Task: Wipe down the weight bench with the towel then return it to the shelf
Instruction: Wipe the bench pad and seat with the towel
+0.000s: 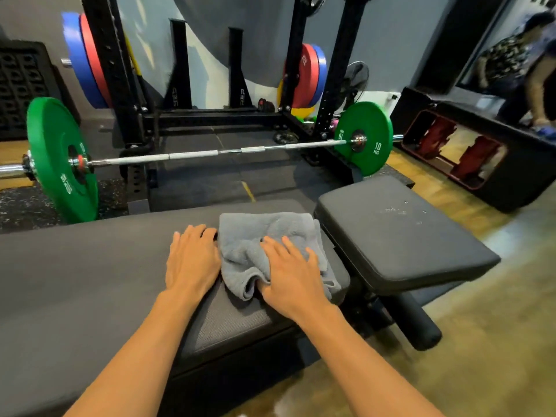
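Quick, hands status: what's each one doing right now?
Left hand: open, flat on the bench pad, beside the towel, holding nothing.
Right hand: open, palm pressed down on the towel, not gripping it.

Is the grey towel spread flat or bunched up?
Bunched up. The grey towel lies crumpled in loose folds on the bench pad, under the right hand.

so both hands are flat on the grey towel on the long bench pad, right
Not quite. In the head view only the right hand rests on the grey towel. The left hand lies flat on the bare long bench pad, right beside the towel's left edge.
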Tool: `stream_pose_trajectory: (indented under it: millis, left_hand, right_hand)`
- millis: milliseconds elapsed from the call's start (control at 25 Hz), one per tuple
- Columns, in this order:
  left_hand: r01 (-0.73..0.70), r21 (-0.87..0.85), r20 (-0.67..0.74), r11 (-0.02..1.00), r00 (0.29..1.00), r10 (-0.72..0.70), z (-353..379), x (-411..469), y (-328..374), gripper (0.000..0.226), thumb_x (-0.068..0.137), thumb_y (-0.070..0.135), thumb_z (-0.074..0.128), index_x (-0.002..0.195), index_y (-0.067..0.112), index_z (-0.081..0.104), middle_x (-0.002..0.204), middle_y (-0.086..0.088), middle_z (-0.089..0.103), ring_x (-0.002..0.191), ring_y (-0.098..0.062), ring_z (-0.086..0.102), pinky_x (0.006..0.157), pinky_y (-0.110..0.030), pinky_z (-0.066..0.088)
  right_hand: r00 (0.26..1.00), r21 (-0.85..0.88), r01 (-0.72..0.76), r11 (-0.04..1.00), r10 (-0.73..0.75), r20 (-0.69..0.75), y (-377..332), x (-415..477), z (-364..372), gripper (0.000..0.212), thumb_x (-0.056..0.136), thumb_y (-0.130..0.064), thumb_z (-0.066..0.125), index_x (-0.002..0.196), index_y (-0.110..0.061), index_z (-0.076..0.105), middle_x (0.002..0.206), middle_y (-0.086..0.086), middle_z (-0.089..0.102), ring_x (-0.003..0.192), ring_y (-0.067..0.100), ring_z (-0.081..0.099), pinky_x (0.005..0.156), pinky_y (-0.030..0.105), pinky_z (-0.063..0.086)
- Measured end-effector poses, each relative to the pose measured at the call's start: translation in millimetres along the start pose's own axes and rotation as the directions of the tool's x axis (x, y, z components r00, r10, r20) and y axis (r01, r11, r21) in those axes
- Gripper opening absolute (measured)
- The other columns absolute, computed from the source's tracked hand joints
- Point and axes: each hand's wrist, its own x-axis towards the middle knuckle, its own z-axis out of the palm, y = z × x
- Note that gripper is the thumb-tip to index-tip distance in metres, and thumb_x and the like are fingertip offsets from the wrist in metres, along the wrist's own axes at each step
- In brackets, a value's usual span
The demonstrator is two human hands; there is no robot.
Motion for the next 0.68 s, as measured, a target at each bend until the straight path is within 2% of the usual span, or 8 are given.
stream_pose_trajectory:
  millis: [80, 160, 280, 360, 440, 520, 600, 680]
  left_hand:
    - [-0.027, -0.062, -0.014, 0.998, 1.0, 0.026, 3.5, 2.5, 23.1, 0.028, 0.096, 0.017, 0.039, 0.104, 0.013, 0.065, 0.11, -0.006, 0.066, 0.11, -0.029, 0.054, 0.111, -0.052, 0.026]
    - [-0.057, -0.106, -0.035, 0.993, 0.998, 0.053, 15.5, 8.5, 53.2, 0.026, 0.097, 0.02, 0.039, 0.104, 0.015, 0.064, 0.109, -0.005, 0.066, 0.109, -0.028, 0.056, 0.111, -0.052, 0.026]
    - [-0.117, -0.218, -0.078, 0.969, 0.992, 0.102, 38.5, 21.3, 120.8, 0.029, 0.099, 0.022, 0.039, 0.114, 0.013, 0.062, 0.117, -0.005, 0.065, 0.116, -0.027, 0.056, 0.113, -0.049, 0.024]
    - [-0.137, -0.296, -0.079, 0.945, 0.99, 0.118, 53.2, 35.8, 166.7, 0.033, 0.1, 0.021, 0.036, 0.122, 0.012, 0.059, 0.126, -0.005, 0.062, 0.123, -0.026, 0.053, 0.115, -0.045, 0.021]
    - [-0.129, -0.368, -0.052, 0.921, 0.992, 0.118, 72.5, 57.0, 206.9, 0.035, 0.101, 0.019, 0.035, 0.127, 0.01, 0.057, 0.131, -0.006, 0.059, 0.126, -0.026, 0.05, 0.115, -0.042, 0.021]
    - [-0.137, -0.37, 0.017, 0.919, 0.988, 0.154, 93.0, 77.6, 233.2, 0.031, 0.099, 0.016, 0.036, 0.118, 0.01, 0.059, 0.126, -0.007, 0.06, 0.122, -0.028, 0.052, 0.111, -0.043, 0.029]
    - [-0.14, -0.331, 0.079, 0.933, 0.981, 0.175, 109.6, 91.6, 244.2, 0.027, 0.096, 0.013, 0.036, 0.101, 0.011, 0.062, 0.114, -0.009, 0.062, 0.112, -0.031, 0.055, 0.1, -0.044, 0.039]
    - [-0.098, -0.302, 0.094, 0.948, 0.987, 0.132, 118.5, 103.8, 246.2, 0.027, 0.096, 0.017, 0.035, 0.096, 0.01, 0.062, 0.11, -0.01, 0.065, 0.104, -0.034, 0.058, 0.089, -0.043, 0.043]
  right_hand:
    - [0.994, -0.03, 0.023, 0.999, -0.026, -0.109, 22.5, 12.4, -5.9, 0.07, 0.089, -0.025, 0.062, 0.151, -0.021, 0.029, 0.155, 0.001, 0.036, 0.144, 0.03, 0.03, 0.109, 0.057, 0.027]
    - [0.971, -0.088, 0.045, 0.995, -0.064, -0.231, 59.2, 24.3, -17.6, 0.068, 0.082, -0.017, 0.069, 0.144, -0.018, 0.04, 0.142, 0.007, 0.05, 0.123, 0.036, 0.051, 0.091, 0.053, 0.041]
    - [0.901, -0.162, -0.001, 0.987, -0.069, -0.428, 133.6, 34.3, -54.3, 0.07, 0.071, -0.009, 0.075, 0.136, -0.013, 0.05, 0.133, 0.012, 0.057, 0.102, 0.041, 0.059, 0.075, 0.05, 0.047]
    - [0.873, -0.185, -0.054, 0.981, -0.044, -0.485, 178.0, 35.9, -79.1, 0.073, 0.065, -0.003, 0.075, 0.134, -0.011, 0.052, 0.133, 0.012, 0.058, 0.103, 0.041, 0.06, 0.075, 0.05, 0.046]
    - [0.922, -0.215, -0.102, 0.971, 0.011, -0.386, 212.6, 31.5, -79.9, 0.067, 0.07, -0.012, 0.071, 0.134, -0.015, 0.05, 0.136, 0.007, 0.054, 0.115, 0.037, 0.055, 0.086, 0.05, 0.042]
    - [0.973, -0.129, -0.159, 0.979, 0.133, -0.189, 232.9, 20.6, -57.6, 0.059, 0.078, -0.043, 0.061, 0.13, -0.019, 0.045, 0.135, 0.001, 0.05, 0.129, 0.029, 0.044, 0.104, 0.054, 0.032]
    - [0.978, -0.002, -0.19, 0.982, 0.189, -0.092, 246.1, 27.1, -41.3, 0.076, 0.077, -0.065, 0.053, 0.135, -0.018, 0.037, 0.147, 0.003, 0.04, 0.144, 0.026, 0.027, 0.114, 0.059, 0.016]
    - [0.983, 0.02, -0.176, 0.984, 0.177, -0.039, 261.5, 61.6, -44.2, 0.089, 0.083, -0.065, 0.051, 0.151, -0.018, 0.02, 0.165, 0.002, 0.014, 0.152, 0.026, 0.006, 0.115, 0.064, 0.008]
